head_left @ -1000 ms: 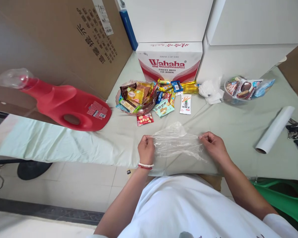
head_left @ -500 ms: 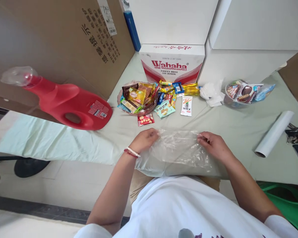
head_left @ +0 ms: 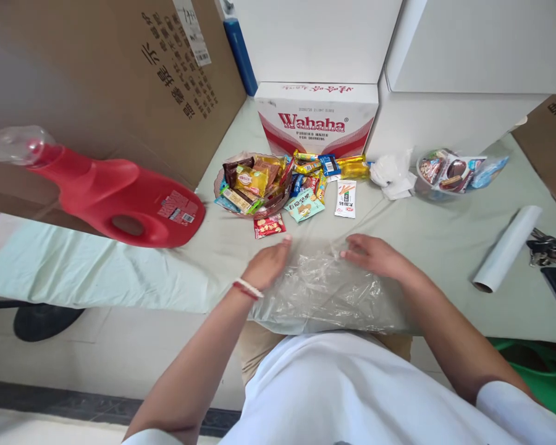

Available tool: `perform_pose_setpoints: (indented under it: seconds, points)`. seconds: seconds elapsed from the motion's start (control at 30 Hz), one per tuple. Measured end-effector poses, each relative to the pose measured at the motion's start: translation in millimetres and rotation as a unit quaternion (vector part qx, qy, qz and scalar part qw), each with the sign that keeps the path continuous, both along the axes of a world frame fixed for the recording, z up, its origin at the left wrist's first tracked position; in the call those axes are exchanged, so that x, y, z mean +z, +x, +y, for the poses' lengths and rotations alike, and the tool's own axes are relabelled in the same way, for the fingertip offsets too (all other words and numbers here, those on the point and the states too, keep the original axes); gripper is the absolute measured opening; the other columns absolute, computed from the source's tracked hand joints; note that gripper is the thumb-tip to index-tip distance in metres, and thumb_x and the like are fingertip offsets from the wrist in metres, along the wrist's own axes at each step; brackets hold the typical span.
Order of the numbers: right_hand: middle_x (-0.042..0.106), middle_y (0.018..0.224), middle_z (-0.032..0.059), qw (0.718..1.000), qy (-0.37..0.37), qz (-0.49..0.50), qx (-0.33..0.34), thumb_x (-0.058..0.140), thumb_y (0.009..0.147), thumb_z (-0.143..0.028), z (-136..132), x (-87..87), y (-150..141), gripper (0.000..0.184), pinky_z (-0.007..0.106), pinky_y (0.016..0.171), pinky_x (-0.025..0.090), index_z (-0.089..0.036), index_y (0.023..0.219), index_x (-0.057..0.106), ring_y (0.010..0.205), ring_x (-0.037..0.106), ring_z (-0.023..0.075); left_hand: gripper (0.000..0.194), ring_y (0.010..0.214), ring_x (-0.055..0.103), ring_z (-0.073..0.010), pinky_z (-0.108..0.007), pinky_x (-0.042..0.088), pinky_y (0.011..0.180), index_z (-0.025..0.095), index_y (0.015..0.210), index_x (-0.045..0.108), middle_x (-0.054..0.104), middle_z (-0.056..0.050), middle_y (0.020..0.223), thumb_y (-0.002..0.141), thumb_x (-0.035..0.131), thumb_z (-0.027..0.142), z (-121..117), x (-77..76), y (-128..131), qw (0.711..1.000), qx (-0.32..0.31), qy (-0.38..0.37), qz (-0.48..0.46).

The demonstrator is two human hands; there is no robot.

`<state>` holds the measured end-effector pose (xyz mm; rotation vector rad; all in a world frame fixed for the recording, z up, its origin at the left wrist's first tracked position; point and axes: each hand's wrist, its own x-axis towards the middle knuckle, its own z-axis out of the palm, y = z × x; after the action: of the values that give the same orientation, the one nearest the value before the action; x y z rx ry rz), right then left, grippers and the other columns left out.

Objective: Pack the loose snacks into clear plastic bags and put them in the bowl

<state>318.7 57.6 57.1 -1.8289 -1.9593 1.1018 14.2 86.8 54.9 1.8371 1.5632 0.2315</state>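
Note:
A clear plastic bag [head_left: 328,290] lies crumpled along the table's front edge, between my hands. My left hand [head_left: 269,262], with a white and red bracelet at the wrist, is at the bag's left side with its fingers stretched forward. At the upper right of the bag, my right hand [head_left: 375,253] has its thumb and fingers apart, the fingertips close to the film. Just beyond my left fingertips is a red snack packet [head_left: 269,226]. Farther off are a green snack packet [head_left: 304,206] and a white packet [head_left: 345,199].
A glass bowl [head_left: 220,188] of wrapped snacks stands before a Wahaha carton [head_left: 317,120]. A red jug [head_left: 134,201] is at left. To the right are a white plastic bag [head_left: 393,173], a plastic tub [head_left: 438,191] of snacks, a white roll [head_left: 507,247] and keys [head_left: 549,248].
Both hands have let go of the bag's upper edge, which was stretched between them. The right hand has moved left, and the bag now lies flatter and crumpled.

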Motion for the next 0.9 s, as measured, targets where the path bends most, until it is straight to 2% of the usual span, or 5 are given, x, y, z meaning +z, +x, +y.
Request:
perform_pose_setpoints:
  seconds: [0.2,0.4,0.63,0.77,0.9]
  points:
    - [0.061,0.070,-0.0014,0.987,0.010,0.156,-0.043,0.060,0.085,-0.050,-0.4,-24.9,-15.2,0.030,0.025,0.060,0.042,-0.020,0.086,0.065,0.064,0.053,0.0139,0.058,0.051,0.039,-0.0132,-0.026,0.030,0.054,0.022,0.050,0.045,0.039,0.004,0.048,0.081,0.059,0.069,-5.0,-15.6,50.0,0.981,-0.080,-0.078,-0.159]
    - [0.052,0.066,-0.0052,0.927,0.084,0.252,-0.266,0.063,0.086,-0.057,-8.9,-17.4,12.8,0.034,0.026,0.046,0.038,-0.025,0.091,0.055,0.048,0.048,0.0125,0.048,0.051,0.035,-0.0110,-0.025,0.030,0.049,0.021,0.075,0.054,0.040,0.006,0.056,0.088,0.053,0.067,-4.7,-30.2,35.1,0.902,0.231,-0.004,-0.365]
    - [0.063,0.094,0.0072,0.940,0.174,0.089,-0.278,0.057,0.090,-0.055,25.2,-28.8,41.1,0.041,0.034,0.060,0.052,-0.019,0.110,0.059,0.069,0.062,0.0193,0.027,0.072,0.056,-0.0161,-0.030,0.048,0.067,0.020,0.097,0.053,0.059,-0.002,0.084,0.089,0.056,0.046,7.5,-30.6,20.6,0.887,0.368,0.085,-0.265]
    - [0.054,0.136,0.0202,0.905,0.358,-0.050,-0.224,0.053,0.096,-0.046,11.7,2.5,34.3,0.047,0.051,0.095,0.054,-0.019,0.134,0.055,0.122,0.057,0.0325,0.027,0.116,0.058,-0.0271,-0.045,0.046,0.101,0.018,0.113,0.058,0.063,-0.013,0.116,0.092,0.057,0.036,-18.8,-12.9,21.6,0.898,0.240,0.359,-0.091]
    - [0.055,0.145,0.0170,0.933,0.351,-0.078,-0.002,0.047,0.103,-0.034,-35.5,2.8,5.2,0.044,0.053,0.114,0.044,-0.023,0.146,0.050,0.139,0.048,0.0308,0.030,0.133,0.054,-0.0294,-0.050,0.035,0.115,0.021,0.121,0.065,0.067,-0.014,0.128,0.097,0.051,0.030,-31.4,-15.6,41.2,0.935,-0.070,0.347,-0.004]
